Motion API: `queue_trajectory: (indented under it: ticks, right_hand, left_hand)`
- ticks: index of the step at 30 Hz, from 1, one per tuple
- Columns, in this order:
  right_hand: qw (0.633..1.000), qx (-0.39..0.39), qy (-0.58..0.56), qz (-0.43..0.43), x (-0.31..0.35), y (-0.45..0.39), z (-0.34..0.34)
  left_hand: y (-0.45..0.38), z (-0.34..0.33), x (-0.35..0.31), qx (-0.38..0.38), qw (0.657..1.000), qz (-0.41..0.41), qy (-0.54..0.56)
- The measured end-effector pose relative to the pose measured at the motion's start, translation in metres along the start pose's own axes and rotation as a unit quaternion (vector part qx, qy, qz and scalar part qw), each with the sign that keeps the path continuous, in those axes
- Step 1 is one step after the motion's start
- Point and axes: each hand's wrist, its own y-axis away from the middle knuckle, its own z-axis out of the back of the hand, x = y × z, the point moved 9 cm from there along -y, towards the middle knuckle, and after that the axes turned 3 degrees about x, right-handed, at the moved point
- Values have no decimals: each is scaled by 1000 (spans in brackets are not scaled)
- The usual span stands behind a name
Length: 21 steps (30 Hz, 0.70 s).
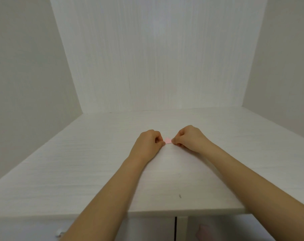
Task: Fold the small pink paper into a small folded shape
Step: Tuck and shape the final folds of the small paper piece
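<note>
A tiny pink paper (168, 140) lies on the white table (95, 162) between my two hands, only a small part of it showing. My left hand (147, 145) has its fingers curled and pinches the paper's left edge with thumb and fingertips. My right hand (189, 139) is curled the same way and pinches the right edge. Both hands rest low on the tabletop, almost touching each other. The rest of the paper is hidden under the fingers.
A white wood-grain back panel (156, 58) rises behind the table, with plain walls on both sides. The table's front edge (165, 213) runs below my forearms. A small dark mark (180, 196) sits near that edge.
</note>
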Motion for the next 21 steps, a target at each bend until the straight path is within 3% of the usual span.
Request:
queue_trajectory:
  ticks: [11,21]
  right_hand:
    - [997,-36,42,45,8,2,1]
    - [998,-35,27,55,5,-1,1]
  left_hand:
    - [0,0,-8,-28,998,-14,-59]
    - [0,3,-3,-33,999,-14,-38]
